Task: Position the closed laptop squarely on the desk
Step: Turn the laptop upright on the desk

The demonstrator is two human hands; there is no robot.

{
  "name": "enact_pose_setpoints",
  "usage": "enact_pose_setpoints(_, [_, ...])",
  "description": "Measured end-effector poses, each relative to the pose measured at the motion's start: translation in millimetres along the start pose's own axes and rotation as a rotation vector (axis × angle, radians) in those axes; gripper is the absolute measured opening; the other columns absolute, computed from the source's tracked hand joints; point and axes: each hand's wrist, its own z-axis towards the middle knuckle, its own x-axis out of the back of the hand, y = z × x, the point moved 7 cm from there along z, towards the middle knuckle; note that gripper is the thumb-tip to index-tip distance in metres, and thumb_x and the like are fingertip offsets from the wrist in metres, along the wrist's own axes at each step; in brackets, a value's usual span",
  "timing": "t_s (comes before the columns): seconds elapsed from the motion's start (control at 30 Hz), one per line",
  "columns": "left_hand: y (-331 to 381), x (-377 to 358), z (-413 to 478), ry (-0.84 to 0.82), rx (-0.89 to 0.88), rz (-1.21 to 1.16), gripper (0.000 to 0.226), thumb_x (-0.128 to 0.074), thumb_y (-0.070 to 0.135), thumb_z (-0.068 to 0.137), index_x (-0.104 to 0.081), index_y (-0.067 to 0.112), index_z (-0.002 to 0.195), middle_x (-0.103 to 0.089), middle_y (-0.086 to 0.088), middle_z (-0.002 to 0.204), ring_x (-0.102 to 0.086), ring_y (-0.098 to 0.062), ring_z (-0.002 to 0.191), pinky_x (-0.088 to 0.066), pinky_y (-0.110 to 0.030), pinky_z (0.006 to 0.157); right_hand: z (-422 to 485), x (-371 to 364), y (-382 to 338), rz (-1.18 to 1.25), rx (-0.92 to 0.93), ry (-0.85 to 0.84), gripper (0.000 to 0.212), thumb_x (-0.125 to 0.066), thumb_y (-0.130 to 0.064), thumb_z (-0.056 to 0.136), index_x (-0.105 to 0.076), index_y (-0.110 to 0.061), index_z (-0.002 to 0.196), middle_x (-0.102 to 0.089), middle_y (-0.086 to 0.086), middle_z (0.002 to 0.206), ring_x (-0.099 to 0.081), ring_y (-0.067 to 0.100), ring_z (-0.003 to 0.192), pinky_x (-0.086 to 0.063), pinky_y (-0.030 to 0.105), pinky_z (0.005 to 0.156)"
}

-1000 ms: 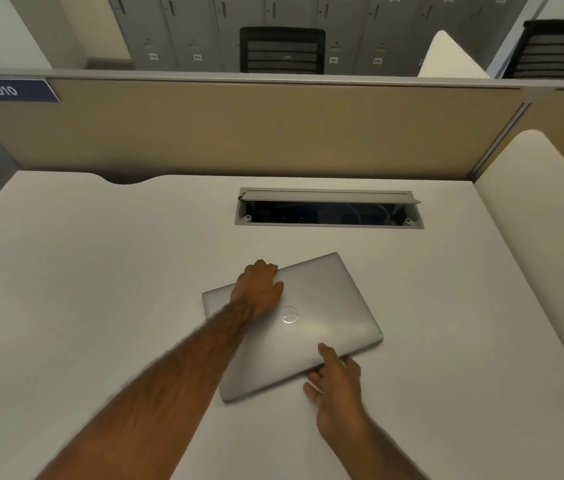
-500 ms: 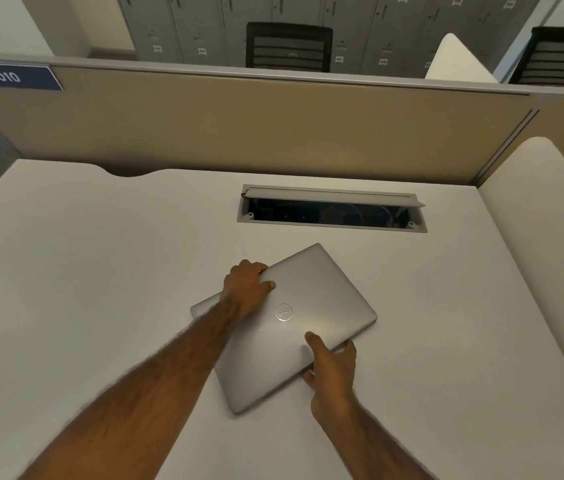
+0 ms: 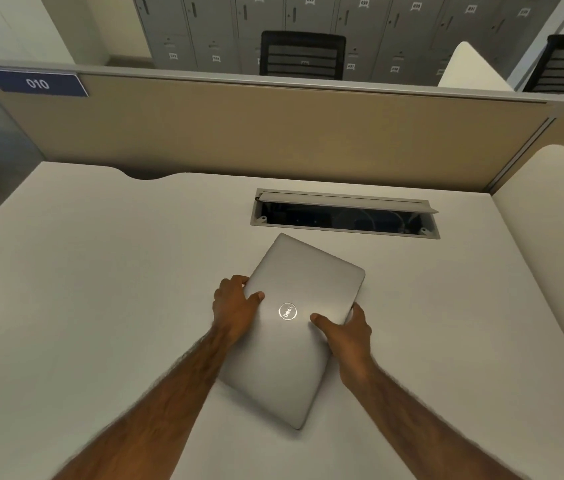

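A closed silver laptop with a round logo on its lid lies on the white desk, turned well askew so one corner points toward the cable opening. My left hand grips its left long edge, thumb on the lid. My right hand grips the opposite long edge, thumb on the lid and fingers wrapped under the side. Both forearms reach in from the bottom of the view.
An open cable tray is recessed in the desk just beyond the laptop. A tan partition with a blue "010" label backs the desk. A white side panel bounds the right. Black chairs and grey lockers stand behind.
The laptop has rotated counter-clockwise, from lying nearly sideways to pointing steeply away. My left hand slid from the far edge to the left side; my right hand moved up the right edge.
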Motion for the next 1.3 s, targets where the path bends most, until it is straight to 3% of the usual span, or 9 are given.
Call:
enact_pose_setpoints(0.13, [-11.5,-1.0,-18.7,0.04,0.05,-0.092,0.048,-0.07,0.032,0.09,-0.057,0.012,0.132,-0.056,-0.013,0.129,-0.052,-0.036,0.124,-0.044,-0.044,0.103,10.4,2.9,-8.0,-0.121,0.039,-0.052,0.086,-0.085,-0.045,0.054,-0.057,-0.027,0.134,-0.061,0.011,0.131,-0.067,0.033,0.115,-0.057,0.05,0.101])
enact_pose_setpoints(0.47, [-24.4,-10.2,-42.8,0.02,0.143,-0.191,0.05,-0.071,0.025,0.089,-0.052,0.009,0.132,-0.056,-0.015,0.134,-0.057,-0.037,0.124,-0.047,-0.05,0.107,30.8,0.8,-14.9,-0.307,0.052,-0.087,0.076,-0.082,-0.049,0.062,-0.058,-0.029,0.132,-0.05,0.007,0.131,-0.057,0.031,0.123,-0.054,0.048,0.104])
enact_pose_setpoints(0.87, [-23.2,-9.4,-42.3,-0.003,0.173,-0.178,0.058,-0.072,0.024,0.088,-0.051,0.009,0.14,-0.055,-0.017,0.139,-0.058,-0.037,0.125,-0.048,-0.05,0.109,46.3,-3.7,-14.8,-0.27,0.07,-0.109,0.079,-0.082,-0.048,0.06,-0.061,-0.023,0.133,-0.062,0.009,0.133,-0.063,0.033,0.122,-0.057,0.051,0.101])
enact_pose_setpoints(1.3, [-20.7,-5.9,-40.9,-0.067,0.163,-0.105,0.065,-0.072,0.034,0.086,-0.052,0.01,0.143,-0.057,-0.016,0.138,-0.055,-0.038,0.128,-0.047,-0.053,0.109,44.0,6.2,4.3,-0.274,0.06,-0.132,0.053,-0.077,-0.032,0.075,-0.068,-0.012,0.122,-0.066,0.017,0.128,-0.067,0.037,0.117,-0.057,0.051,0.1])
